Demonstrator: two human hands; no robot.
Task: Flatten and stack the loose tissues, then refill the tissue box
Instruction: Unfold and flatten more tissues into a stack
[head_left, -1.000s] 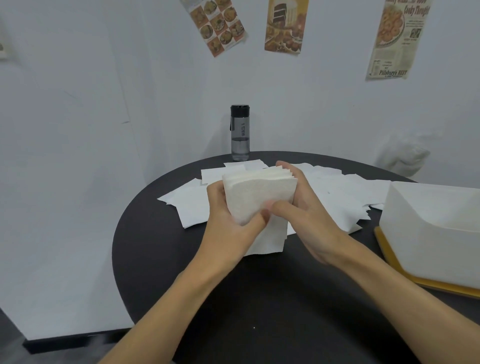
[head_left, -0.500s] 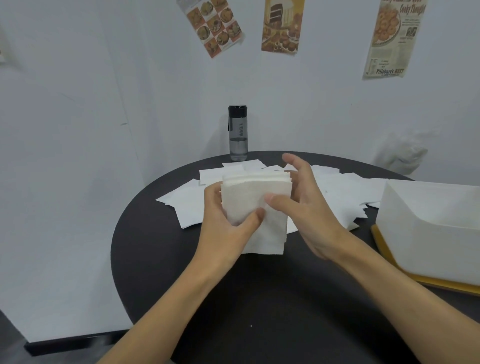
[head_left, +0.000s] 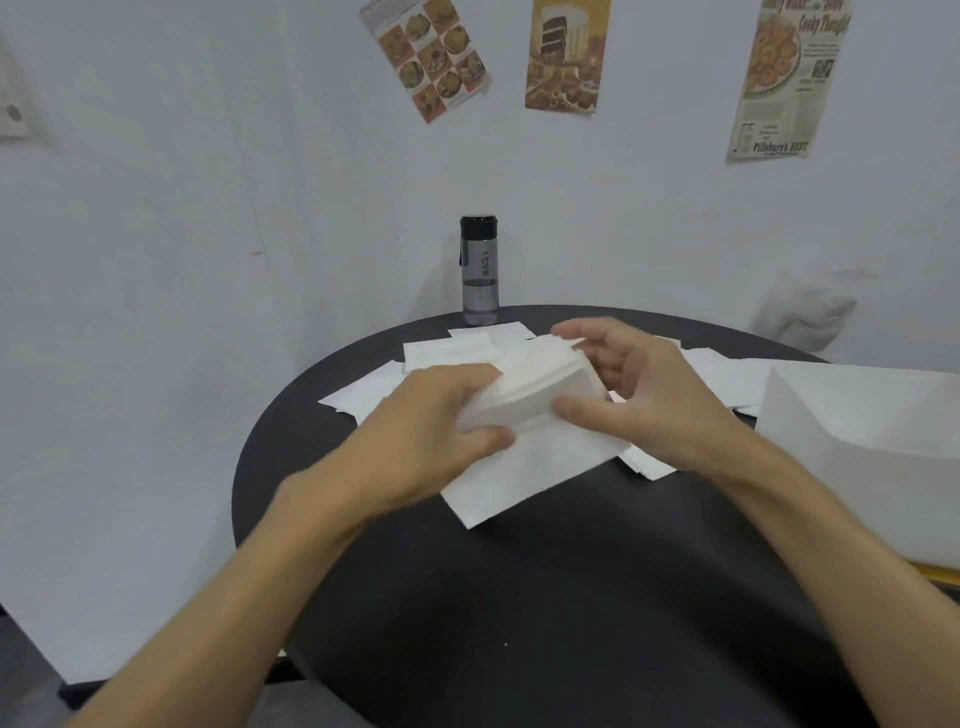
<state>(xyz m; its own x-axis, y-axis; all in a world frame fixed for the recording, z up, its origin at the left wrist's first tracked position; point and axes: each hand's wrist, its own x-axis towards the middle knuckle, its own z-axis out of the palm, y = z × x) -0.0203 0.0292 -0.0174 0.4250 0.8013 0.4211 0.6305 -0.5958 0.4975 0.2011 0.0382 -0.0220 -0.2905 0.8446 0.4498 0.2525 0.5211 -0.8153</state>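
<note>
— What lettering can be read on the wall?
— "Pillsbury's BEST" is printed in dark letters at the foot of the right-hand poster (head_left: 784, 78). Its headline is cut by the frame's edge and only partly made out, seemingly "Cooky Thought". The fine print beneath is too small to be read.
— And the other sheets?
— A line of small type is carried along the top of the food-grid poster (head_left: 428, 57), but it cannot be deciphered. Nothing legible is made out on the cake poster (head_left: 563, 54).
— Anything on the tabletop (head_left: 519, 597)?
— Vertical lettering is borne by the water bottle (head_left: 479, 270), but it is too blurred to be read.
</note>
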